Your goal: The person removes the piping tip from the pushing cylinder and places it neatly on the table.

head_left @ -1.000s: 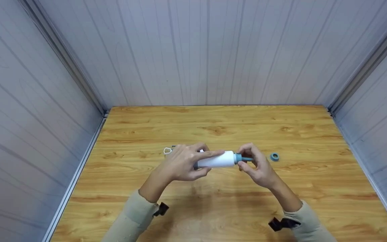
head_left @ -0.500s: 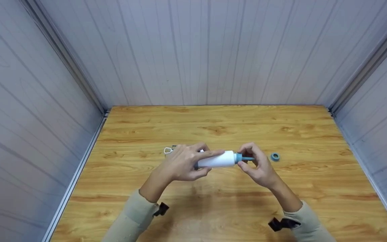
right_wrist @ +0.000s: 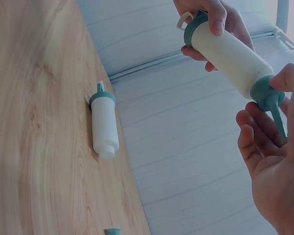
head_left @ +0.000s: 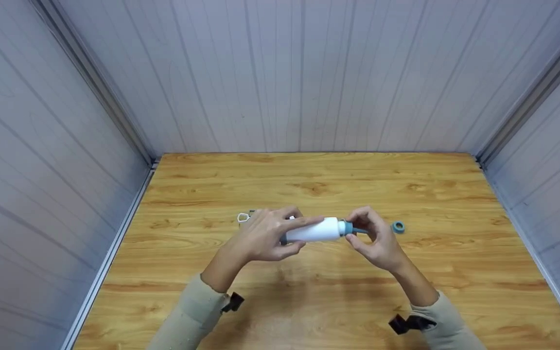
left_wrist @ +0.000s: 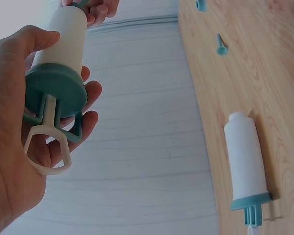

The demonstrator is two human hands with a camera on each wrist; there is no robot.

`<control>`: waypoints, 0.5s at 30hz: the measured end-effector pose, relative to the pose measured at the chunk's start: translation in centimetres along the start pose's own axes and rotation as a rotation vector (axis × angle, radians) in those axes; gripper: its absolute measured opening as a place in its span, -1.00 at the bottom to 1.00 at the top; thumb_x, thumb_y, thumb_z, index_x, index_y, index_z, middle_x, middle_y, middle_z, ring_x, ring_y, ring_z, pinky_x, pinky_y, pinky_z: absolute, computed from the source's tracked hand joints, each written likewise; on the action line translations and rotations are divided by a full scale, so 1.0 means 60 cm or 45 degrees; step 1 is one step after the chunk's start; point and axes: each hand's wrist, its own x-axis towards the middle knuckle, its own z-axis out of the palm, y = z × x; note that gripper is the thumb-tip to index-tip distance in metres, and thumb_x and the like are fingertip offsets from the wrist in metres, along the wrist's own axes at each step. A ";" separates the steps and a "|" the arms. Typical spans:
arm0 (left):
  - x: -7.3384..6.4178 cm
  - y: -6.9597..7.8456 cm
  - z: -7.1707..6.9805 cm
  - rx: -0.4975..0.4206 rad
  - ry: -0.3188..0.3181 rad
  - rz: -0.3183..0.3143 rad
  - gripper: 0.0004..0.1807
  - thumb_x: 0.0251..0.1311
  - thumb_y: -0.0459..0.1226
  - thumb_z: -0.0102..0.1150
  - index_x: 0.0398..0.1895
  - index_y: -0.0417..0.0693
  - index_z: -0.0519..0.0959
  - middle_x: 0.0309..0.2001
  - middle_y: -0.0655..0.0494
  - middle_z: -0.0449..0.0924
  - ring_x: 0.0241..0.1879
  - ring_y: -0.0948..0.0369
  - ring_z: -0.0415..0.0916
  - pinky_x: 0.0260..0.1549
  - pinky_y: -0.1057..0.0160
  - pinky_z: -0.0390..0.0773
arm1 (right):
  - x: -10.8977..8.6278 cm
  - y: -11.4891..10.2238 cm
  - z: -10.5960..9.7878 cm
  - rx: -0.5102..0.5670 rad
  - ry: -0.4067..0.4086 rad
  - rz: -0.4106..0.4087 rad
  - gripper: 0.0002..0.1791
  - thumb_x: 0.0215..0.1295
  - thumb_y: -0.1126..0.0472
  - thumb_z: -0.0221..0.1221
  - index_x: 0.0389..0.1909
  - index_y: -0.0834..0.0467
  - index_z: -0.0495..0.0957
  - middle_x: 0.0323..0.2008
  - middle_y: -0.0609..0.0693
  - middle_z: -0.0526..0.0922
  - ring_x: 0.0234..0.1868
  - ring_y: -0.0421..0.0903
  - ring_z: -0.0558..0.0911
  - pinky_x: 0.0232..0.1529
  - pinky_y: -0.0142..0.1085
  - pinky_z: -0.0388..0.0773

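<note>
Head view, L hand (head_left: 263, 236) gripping wht tube (head_left: 315, 230), R hand (head_left: 378, 247) pinching its teal nozzle (head_left: 348, 229)

Table (head_left: 309, 189): bounded by the far wall (head_left: 270, 78), the left wall (head_left: 42, 170) and the right wall (head_left: 542, 170).
Raised cylinder (head_left: 316, 230): above the table, crosswise between the hands, handle end left, nozzle end right.
Left hand (head_left: 265, 236): around the raised cylinder toward its handle end.
Right hand (head_left: 376, 240): at the fitted nozzle (right_wrist: 268, 95).
Second cylinder (left_wrist: 247, 159): lying on the table, its handle loop (head_left: 243, 218) showing left of the left hand, neck pointing right.
Loose nozzle (left_wrist: 221, 49): on the table, between the second cylinder and the ring.
Ring (head_left: 398, 227): on the table, just right of the right hand.
</note>
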 end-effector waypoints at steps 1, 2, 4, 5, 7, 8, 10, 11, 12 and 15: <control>0.000 0.000 0.000 0.002 0.002 0.001 -0.36 0.40 -0.04 0.40 0.56 0.31 0.63 0.02 0.02 0.82 -0.44 0.20 0.63 -0.52 0.39 0.38 | 0.000 0.001 -0.001 0.005 -0.002 -0.008 -0.61 0.24 0.78 0.16 0.08 0.56 0.46 0.09 -0.25 0.67 0.06 -0.34 0.74 0.12 -0.48 0.73; 0.000 -0.001 0.001 0.003 0.005 0.001 -0.36 0.40 -0.04 0.40 0.56 0.31 0.63 0.02 0.02 0.82 -0.44 0.20 0.63 -0.52 0.39 0.38 | 0.000 0.001 -0.002 0.008 -0.003 -0.017 -0.61 0.24 0.78 0.16 0.08 0.56 0.46 0.09 -0.25 0.67 0.06 -0.34 0.74 0.12 -0.48 0.73; -0.001 -0.002 0.002 0.002 0.012 -0.001 -0.36 0.40 -0.04 0.40 0.55 0.31 0.64 0.02 0.02 0.82 -0.45 0.20 0.63 -0.51 0.39 0.37 | 0.000 0.002 -0.003 0.018 -0.004 -0.032 -0.61 0.23 0.79 0.15 0.08 0.57 0.45 0.08 -0.25 0.67 0.05 -0.35 0.73 0.12 -0.49 0.72; -0.002 -0.002 0.003 -0.005 0.016 -0.003 -0.36 0.39 -0.04 0.39 0.55 0.31 0.64 0.01 0.02 0.82 -0.45 0.21 0.63 -0.52 0.39 0.37 | 0.001 0.002 -0.004 0.023 -0.005 -0.041 -0.61 0.23 0.79 0.15 0.08 0.57 0.45 0.08 -0.25 0.67 0.04 -0.36 0.72 0.11 -0.49 0.71; -0.004 -0.004 0.005 -0.021 0.020 -0.015 -0.36 0.39 -0.04 0.39 0.55 0.30 0.64 0.02 0.02 0.82 -0.46 0.21 0.63 -0.52 0.40 0.35 | 0.001 0.003 -0.006 0.036 -0.005 -0.055 -0.61 0.22 0.80 0.13 0.07 0.58 0.44 0.06 -0.23 0.67 0.02 -0.36 0.70 0.12 -0.49 0.70; -0.005 -0.005 0.006 -0.036 0.019 -0.023 -0.37 0.39 -0.05 0.38 0.55 0.30 0.64 0.02 0.02 0.82 -0.45 0.21 0.62 -0.51 0.40 0.35 | 0.001 0.003 -0.007 0.041 -0.004 -0.062 -0.61 0.22 0.80 0.13 0.07 0.59 0.44 0.06 -0.23 0.67 0.02 -0.36 0.70 0.12 -0.49 0.70; -0.008 -0.007 0.007 -0.056 0.013 -0.041 -0.37 0.40 -0.05 0.38 0.55 0.30 0.64 0.03 0.02 0.83 -0.44 0.21 0.62 -0.51 0.40 0.34 | 0.001 0.003 -0.009 0.049 -0.003 -0.074 -0.61 0.21 0.81 0.12 0.06 0.59 0.43 0.05 -0.22 0.67 0.01 -0.36 0.70 0.13 -0.49 0.70; -0.009 -0.009 0.008 -0.065 0.009 -0.049 -0.37 0.41 -0.05 0.38 0.55 0.30 0.64 0.03 0.01 0.83 -0.44 0.21 0.62 -0.50 0.39 0.35 | 0.001 0.003 -0.010 0.054 -0.004 -0.079 -0.61 0.21 0.81 0.11 0.06 0.60 0.42 0.05 -0.21 0.67 0.01 -0.36 0.70 0.13 -0.48 0.70; -0.011 -0.010 0.009 -0.069 0.006 -0.057 -0.37 0.41 -0.05 0.38 0.55 0.30 0.64 0.05 0.00 0.83 -0.43 0.20 0.63 -0.49 0.39 0.37 | 0.001 0.003 -0.011 0.055 -0.004 -0.080 -0.61 0.20 0.81 0.11 0.06 0.60 0.42 0.05 -0.21 0.68 0.01 -0.37 0.70 0.14 -0.48 0.70; -0.016 -0.014 0.011 -0.076 -0.003 -0.079 -0.37 0.41 -0.06 0.39 0.56 0.29 0.63 0.07 -0.02 0.84 -0.39 0.17 0.65 -0.47 0.34 0.44 | 0.001 0.004 -0.013 0.051 -0.008 -0.087 -0.60 0.19 0.82 0.11 0.06 0.60 0.42 0.04 -0.22 0.68 0.02 -0.38 0.71 0.13 -0.48 0.70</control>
